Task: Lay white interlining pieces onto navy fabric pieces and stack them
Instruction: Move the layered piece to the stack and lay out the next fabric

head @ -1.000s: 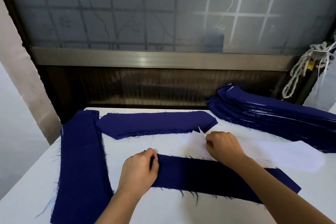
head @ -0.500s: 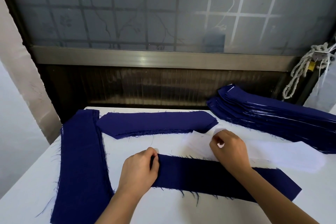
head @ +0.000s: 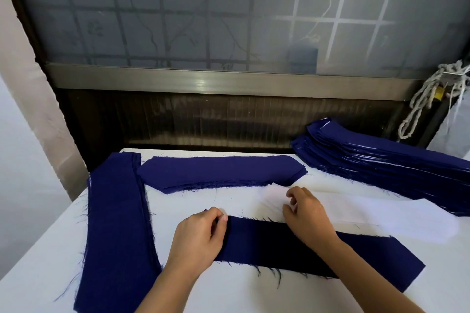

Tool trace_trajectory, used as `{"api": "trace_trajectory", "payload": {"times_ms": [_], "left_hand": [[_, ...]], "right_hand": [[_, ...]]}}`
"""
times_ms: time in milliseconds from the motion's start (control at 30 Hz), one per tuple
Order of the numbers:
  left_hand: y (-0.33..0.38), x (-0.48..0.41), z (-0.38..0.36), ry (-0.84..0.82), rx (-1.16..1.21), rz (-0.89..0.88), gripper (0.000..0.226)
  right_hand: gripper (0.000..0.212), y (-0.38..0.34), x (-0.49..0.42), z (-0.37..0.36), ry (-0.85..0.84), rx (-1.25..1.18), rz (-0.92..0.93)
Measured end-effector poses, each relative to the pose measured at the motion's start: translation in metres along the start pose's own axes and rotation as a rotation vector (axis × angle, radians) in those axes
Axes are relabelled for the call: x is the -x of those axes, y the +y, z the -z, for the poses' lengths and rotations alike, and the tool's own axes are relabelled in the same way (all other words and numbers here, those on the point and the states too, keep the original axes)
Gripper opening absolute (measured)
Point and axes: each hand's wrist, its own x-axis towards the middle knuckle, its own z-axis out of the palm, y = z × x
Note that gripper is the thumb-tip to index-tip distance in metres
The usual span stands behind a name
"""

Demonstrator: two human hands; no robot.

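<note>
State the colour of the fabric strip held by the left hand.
The fabric strip is navy blue; head view.

Just a white table (head: 50, 249) across the bottom, a frosted window (head: 229, 7) with grid and branch patterns up top, a metal rail (head: 216, 81) under it, a dark ribbed panel (head: 216, 119) below that, a beige wall (head: 30, 96) far left, and a knotted rope (head: 429, 94) hanging at the right edge.
</note>
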Motion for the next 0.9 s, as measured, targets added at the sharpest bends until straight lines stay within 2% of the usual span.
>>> {"api": "trace_trajectory", "payload": {"times_ms": [100,233,433,633,800,900], "left_hand": [[-0.001,-0.001,-0.001,-0.006,0.001,0.005,0.016],[-0.001,-0.001,-0.001,-0.016,0.002,0.011,0.016],[0.0,-0.001,0.0,-0.025,-0.003,0.023,0.015],[0.0,-0.001,0.0,-0.031,0.009,0.032,0.016],[-0.002,0.0,-0.001,-0.028,0.018,0.035,0.016],[-0.002,0.0,-0.001,-0.025,0.017,0.037,0.016]], "right_hand": [[0.031,0.005,-0.005,0.001,-0.012,0.108,0.011],[0.015,0.007,-0.012,0.003,-0.046,0.204,0.044],[0.013,0.005,-0.028,0.008,-0.226,0.333,-0.013],[0.028,-0.003,-0.034,0.011,-0.374,0.499,0.013],[0.019,-0.009,-0.041,0.018,-0.444,0.591,0.104],[0.009,-0.011,-0.048,0.025,-0.493,0.581,0.098]]}}
